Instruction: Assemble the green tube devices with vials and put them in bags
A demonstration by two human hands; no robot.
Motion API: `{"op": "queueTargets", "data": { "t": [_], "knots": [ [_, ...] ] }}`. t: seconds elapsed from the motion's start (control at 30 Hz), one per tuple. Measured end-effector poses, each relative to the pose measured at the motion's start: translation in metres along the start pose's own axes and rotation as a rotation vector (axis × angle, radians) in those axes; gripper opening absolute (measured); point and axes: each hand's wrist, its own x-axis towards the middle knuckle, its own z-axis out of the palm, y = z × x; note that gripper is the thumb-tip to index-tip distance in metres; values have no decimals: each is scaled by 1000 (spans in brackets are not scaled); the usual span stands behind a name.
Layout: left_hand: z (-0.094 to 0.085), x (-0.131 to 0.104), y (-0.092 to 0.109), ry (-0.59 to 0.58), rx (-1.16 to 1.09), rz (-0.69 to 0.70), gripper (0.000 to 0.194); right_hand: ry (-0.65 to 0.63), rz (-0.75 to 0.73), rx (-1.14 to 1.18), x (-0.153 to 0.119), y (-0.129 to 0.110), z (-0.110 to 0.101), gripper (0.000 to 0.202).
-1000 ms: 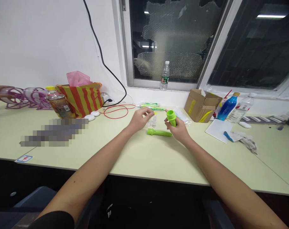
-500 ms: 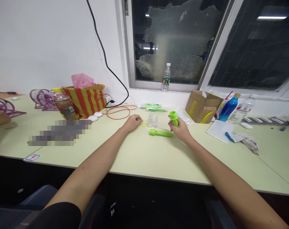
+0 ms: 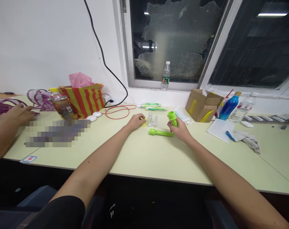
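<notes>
My right hand (image 3: 180, 128) is wrapped round a green flashlight body (image 3: 172, 118), its open threaded end tilted up. A second green flashlight body (image 3: 160, 132) lies on the table just below, pointing sideways. My left hand (image 3: 137, 121) rests low at the table, its fingertips pinched at a thin yellow ring (image 3: 144, 124); the fingers partly hide it. Right of those fingertips, a clear plastic piece (image 3: 149, 120) and a smaller clear piece (image 3: 155, 121) stand upright side by side.
Behind are green items in clear wrapping (image 3: 156, 108) and a red cable (image 3: 117, 112). A cardboard box (image 3: 199, 106), bottles and a glove (image 3: 248, 140) are right. Leftward stand a striped bag (image 3: 84, 101) and a tea bottle (image 3: 62, 105). Another person's hand (image 3: 16, 116) touches a purple wheel.
My left hand has shifted slightly right, over the yellow rings. My right hand keeps the green flashlight body nearly still. The other person's hand has come further into view at left.
</notes>
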Motion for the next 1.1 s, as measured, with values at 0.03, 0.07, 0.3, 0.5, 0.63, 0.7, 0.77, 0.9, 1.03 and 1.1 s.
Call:
{"op": "queueTargets", "data": {
  "t": [0.03, 0.07, 0.3, 0.5, 0.63, 0.7, 0.77, 0.9, 1.03, 1.1],
  "knots": [
    [-1, 0, 0, -6, -14, -14, 23, -2, 2, 2, 0, 0, 0, 34],
    [-1, 0, 0, -18, -27, -29, 23, -4, 5, 4, 0, 0, 0, 35],
    [-5, 1, -4, -79, -151, -79, 24, -5, 12, 10, -1, -2, -1, 37],
    [-7, 1, -8, -70, -208, -94, 21, 0, 32, 65, -1, -3, 0, 40],
    [-13, -1, -5, -24, -215, -128, 22, 12, 71, 137, -1, -3, 0, 42],
    [-16, -2, -4, 20, -206, -162, 21, 21, 103, 144, 0, -1, 0, 39],
    [-19, -3, -4, 53, -219, -186, 20, 23, 140, 150, 1, 1, -1, 34],
    [-24, -4, -2, 104, -363, -210, 23, 35, 154, 78, 5, 8, -5, 29],
    [-26, -9, 13, 215, -261, -106, 18, 25, 21, -270, 10, 20, -9, 25],
    [-23, -15, 26, 224, -163, 4, 16, -18, 3, -373, 13, 27, -9, 32]
  ]
}}
